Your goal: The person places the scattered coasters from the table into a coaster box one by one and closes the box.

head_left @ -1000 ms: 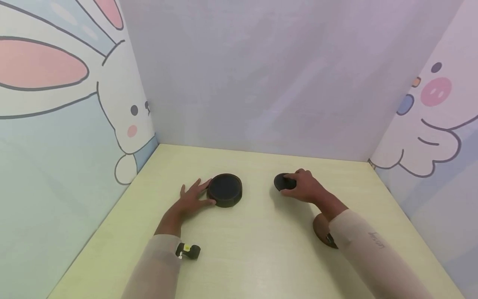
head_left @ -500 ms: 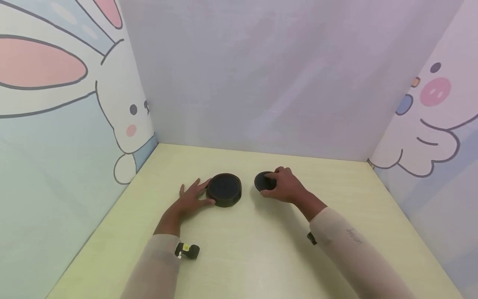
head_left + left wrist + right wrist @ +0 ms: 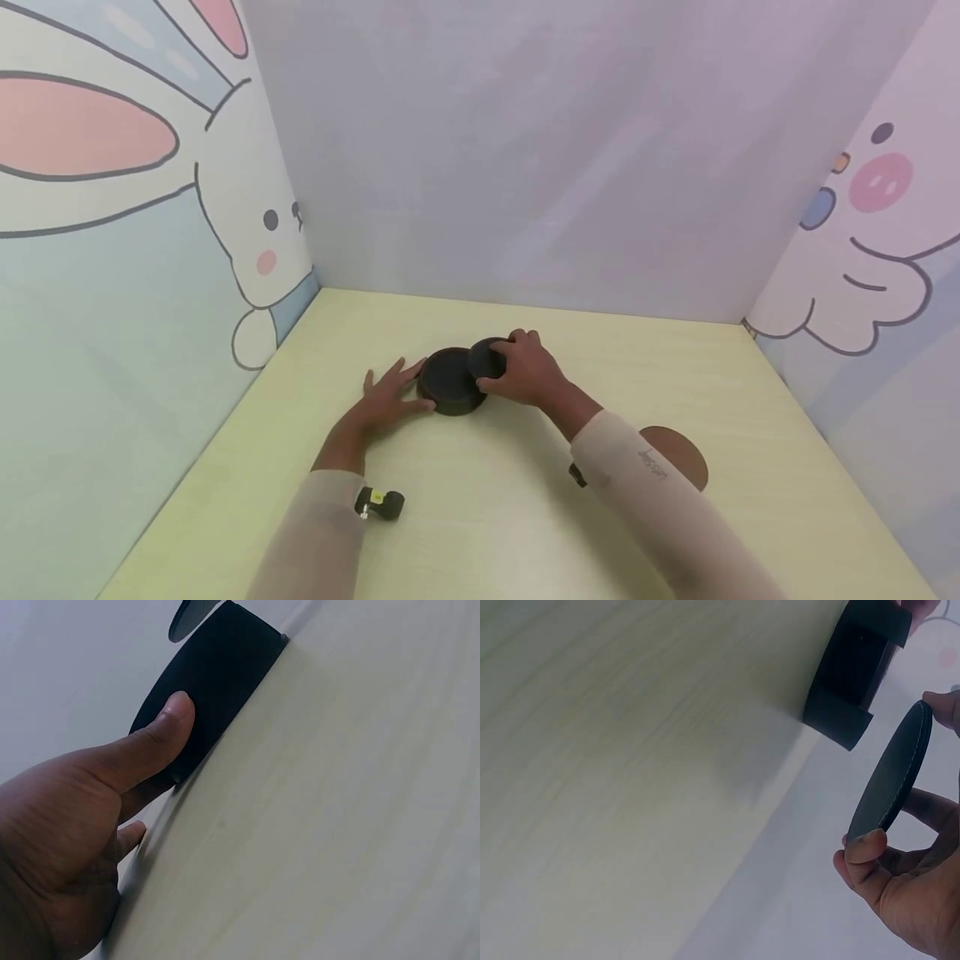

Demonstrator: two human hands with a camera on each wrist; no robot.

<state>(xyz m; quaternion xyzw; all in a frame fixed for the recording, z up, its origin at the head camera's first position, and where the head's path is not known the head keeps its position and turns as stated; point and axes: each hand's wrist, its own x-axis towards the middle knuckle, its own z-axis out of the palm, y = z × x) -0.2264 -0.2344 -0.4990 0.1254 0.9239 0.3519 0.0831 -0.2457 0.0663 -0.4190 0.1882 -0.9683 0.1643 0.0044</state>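
A round black coaster holder (image 3: 450, 379) with a low wall stands on the table. In the right wrist view, a gap shows in the wall of this coaster holder (image 3: 847, 671). My left hand (image 3: 386, 400) holds its left side, thumb on the near wall and index finger behind; other fingers are spread. My right hand (image 3: 525, 371) pinches a black coaster (image 3: 486, 360) by its edges, tilted, overlapping the holder's right side in the head view. Light stitching runs round the rim of that coaster (image 3: 892, 769), which hangs apart from the holder in the right wrist view.
A brown round coaster (image 3: 678, 457) lies on the pale wooden table (image 3: 465, 517) at the right, partly hidden by my right sleeve (image 3: 637, 475). A grey back wall (image 3: 517, 167) and cartoon-printed side panels enclose the table. Small black cameras sit at both wrists.
My right hand has carried the black coaster leftward to the holder. The brown coaster shows again beside the right sleeve. My left hand and the holder have stayed in place.
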